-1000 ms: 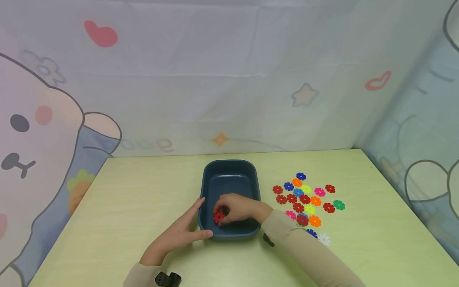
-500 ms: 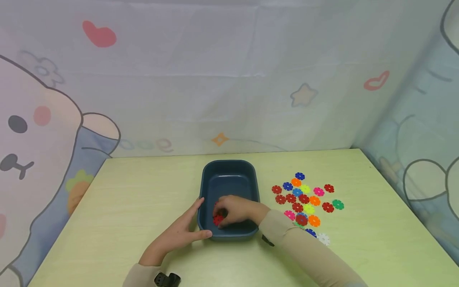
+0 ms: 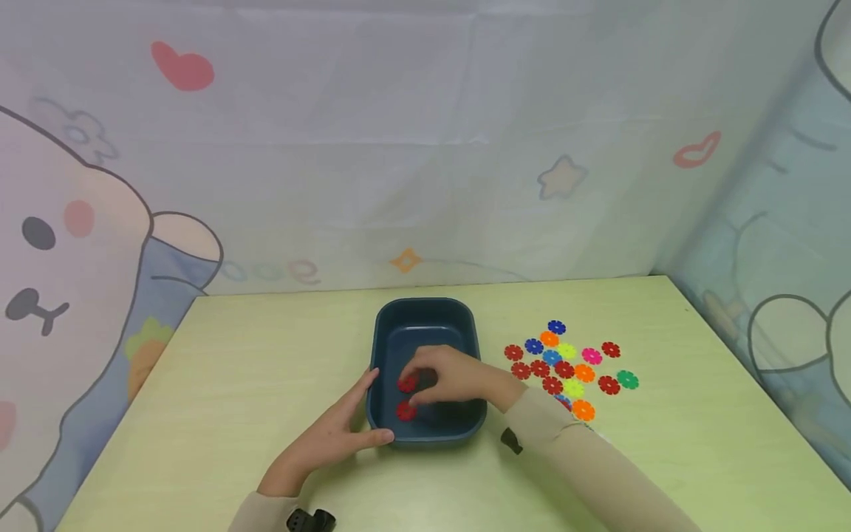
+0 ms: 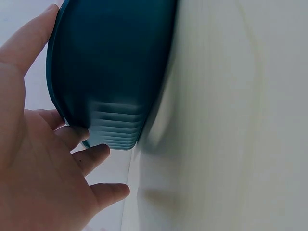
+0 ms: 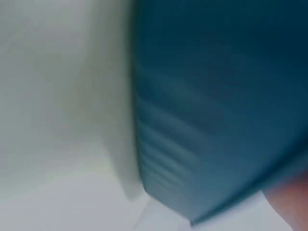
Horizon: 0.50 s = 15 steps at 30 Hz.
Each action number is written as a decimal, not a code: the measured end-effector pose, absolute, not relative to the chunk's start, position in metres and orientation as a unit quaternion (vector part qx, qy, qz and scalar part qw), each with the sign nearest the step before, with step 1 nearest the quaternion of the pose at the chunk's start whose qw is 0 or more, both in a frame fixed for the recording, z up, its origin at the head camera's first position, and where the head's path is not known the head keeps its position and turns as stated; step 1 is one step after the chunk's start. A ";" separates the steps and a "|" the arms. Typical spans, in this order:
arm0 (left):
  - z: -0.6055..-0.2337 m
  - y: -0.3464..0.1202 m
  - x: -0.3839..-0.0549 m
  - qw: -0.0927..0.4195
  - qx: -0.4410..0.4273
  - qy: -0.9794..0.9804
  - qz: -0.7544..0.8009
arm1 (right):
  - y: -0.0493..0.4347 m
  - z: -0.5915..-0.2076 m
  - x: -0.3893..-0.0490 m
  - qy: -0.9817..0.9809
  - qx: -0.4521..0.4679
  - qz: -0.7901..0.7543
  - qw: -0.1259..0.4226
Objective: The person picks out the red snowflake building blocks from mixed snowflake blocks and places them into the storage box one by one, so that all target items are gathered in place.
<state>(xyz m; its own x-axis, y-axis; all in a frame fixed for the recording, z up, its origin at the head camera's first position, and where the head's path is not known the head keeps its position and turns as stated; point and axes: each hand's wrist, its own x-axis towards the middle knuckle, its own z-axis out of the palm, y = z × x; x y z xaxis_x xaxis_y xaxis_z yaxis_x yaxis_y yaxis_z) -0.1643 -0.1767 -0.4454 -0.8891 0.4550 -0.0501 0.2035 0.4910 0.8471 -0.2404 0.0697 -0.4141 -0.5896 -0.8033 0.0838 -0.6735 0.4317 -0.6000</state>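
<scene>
A dark blue rectangular bin [image 3: 428,314] stands on the table. Inside it lie two red notched plastic discs, the nearer red disc [image 3: 405,411] and a farther red disc [image 3: 407,384], partly covered by fingers. My right hand [image 3: 448,373] hovers over the bin with thumb and fingers apart, and nothing shows between them. My left hand [image 3: 332,440] touches the bin's left rim, fingers along the side and thumb at the front corner. In the left wrist view the fingers of that hand [image 4: 43,159] lie against the ribbed outer wall. Motion blurs the right wrist view.
To the bin's right, several notched discs lie scattered, among them a green disc [image 3: 627,380], an orange disc [image 3: 583,410] and a pink disc [image 3: 592,356]. My right sleeve [image 3: 565,436] covers some nearer ones. A printed cloth [image 3: 425,148] hangs behind the pale table [image 3: 266,347].
My right hand has lifted a little and shifted right and away, its fingers parting from the red disc, which stays in the bin. My left hand has kept its place at the rim.
</scene>
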 end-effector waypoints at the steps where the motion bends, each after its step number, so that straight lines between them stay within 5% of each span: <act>1: -0.445 -0.176 -0.164 0.135 0.193 0.853 0.467 | 0.075 -0.410 -0.239 0.838 -0.439 -0.307 0.100; 15: -0.445 -0.172 -0.163 0.142 0.186 0.855 0.463 | 0.172 -0.387 -0.216 0.862 -0.356 -0.359 0.032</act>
<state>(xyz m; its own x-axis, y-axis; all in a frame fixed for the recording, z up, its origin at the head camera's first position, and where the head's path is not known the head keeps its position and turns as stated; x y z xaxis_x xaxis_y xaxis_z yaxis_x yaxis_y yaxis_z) -0.1631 -0.1719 -0.4450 -0.8903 0.4500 -0.0699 0.1873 0.5017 0.8446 -0.2164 0.1723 -0.3872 -0.7446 -0.6365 0.2012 -0.5912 0.4888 -0.6416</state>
